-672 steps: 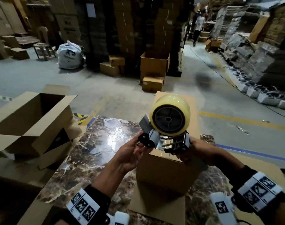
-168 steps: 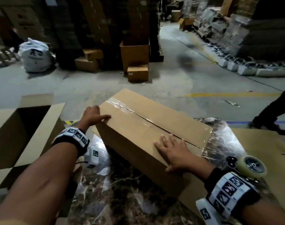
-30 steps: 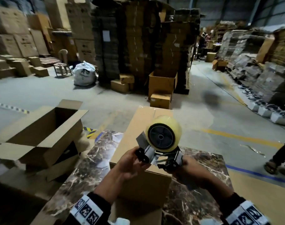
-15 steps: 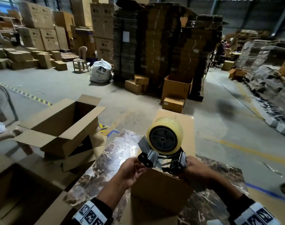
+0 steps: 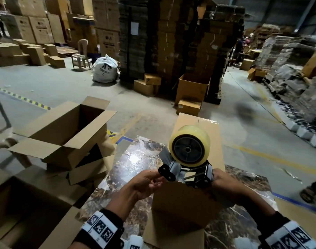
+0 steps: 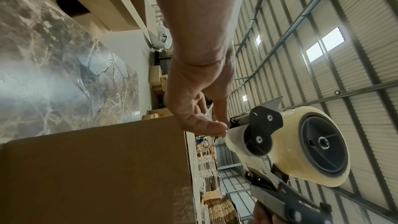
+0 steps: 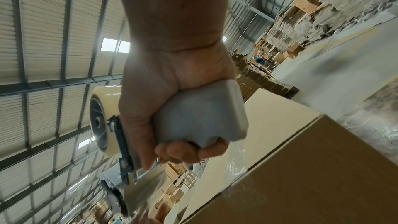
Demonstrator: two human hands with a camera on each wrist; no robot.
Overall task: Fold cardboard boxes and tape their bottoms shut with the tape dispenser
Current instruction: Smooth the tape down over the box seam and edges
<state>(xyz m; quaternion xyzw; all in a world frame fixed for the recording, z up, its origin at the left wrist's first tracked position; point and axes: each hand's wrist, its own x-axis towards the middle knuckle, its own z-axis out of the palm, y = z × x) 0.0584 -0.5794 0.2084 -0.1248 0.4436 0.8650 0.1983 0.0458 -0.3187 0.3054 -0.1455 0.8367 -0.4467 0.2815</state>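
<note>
Gripping tape dispenser (image 5: pixel 188 159) handle, right hand (image 7: pixel 172 117) fisted; left hand (image 6: pixel 200 108) fingers pinching tape end above box (image 5: pixel 186 200).

A pale yellow tape roll (image 5: pixel 189 145) on a black-and-grey tape dispenser (image 5: pixel 187 174) sits above a plain brown cardboard box (image 5: pixel 182 202) and brown-veined marbled table (image 5: pixel 130 169).

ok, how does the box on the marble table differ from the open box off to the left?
The box on the table is closed on top, flaps down with clear tape along the seam; the open box has its flaps splayed out and a dark, visible inside. The box on the table stands upright on the marble table; the open box sits tilted on other cardboard beside it. The tape dispenser is held above the first only. Both are plain brown corrugated cardboard.
</note>
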